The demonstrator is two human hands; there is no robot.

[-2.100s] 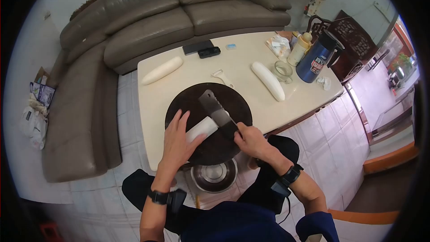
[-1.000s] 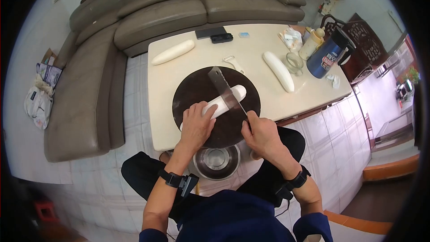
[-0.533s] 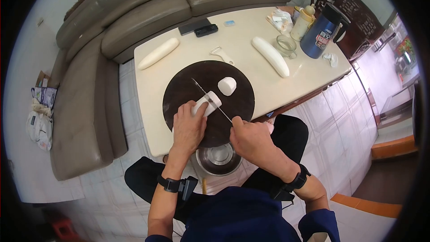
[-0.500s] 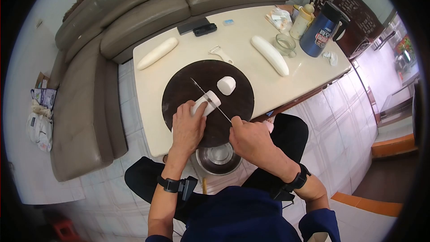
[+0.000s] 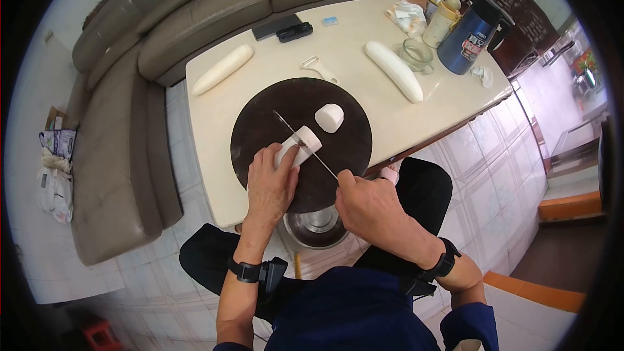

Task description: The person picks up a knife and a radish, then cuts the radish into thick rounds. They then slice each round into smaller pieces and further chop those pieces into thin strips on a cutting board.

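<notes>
A peeled white radish (image 5: 307, 139) lies slanted on the dark round cutting board (image 5: 257, 120). My left hand (image 5: 268, 179) is wrapped over its near part, fingers pressing it down. In my right hand (image 5: 369, 205) is a knife (image 5: 324, 164), its handle hidden in my closed fingers. The blade lies across the radish near its far end, just beyond my left fingertips. A short cut-off radish chunk (image 5: 329, 117) sits on the board to the right. Behind the board rests a white peeler (image 5: 319, 69).
Whole peeled radishes lie left (image 5: 223, 69) and right (image 5: 394, 70) on the cream table (image 5: 214, 149). A glass mug (image 5: 416, 56), a blue thermos (image 5: 469, 36) and a bottle (image 5: 442, 21) stand at the right. Below the board's near edge is a steel bowl (image 5: 316, 239).
The view has shifted slightly. My hands, the knife and the radish keep nearly the same places on the board, with the blade still across the radish.
</notes>
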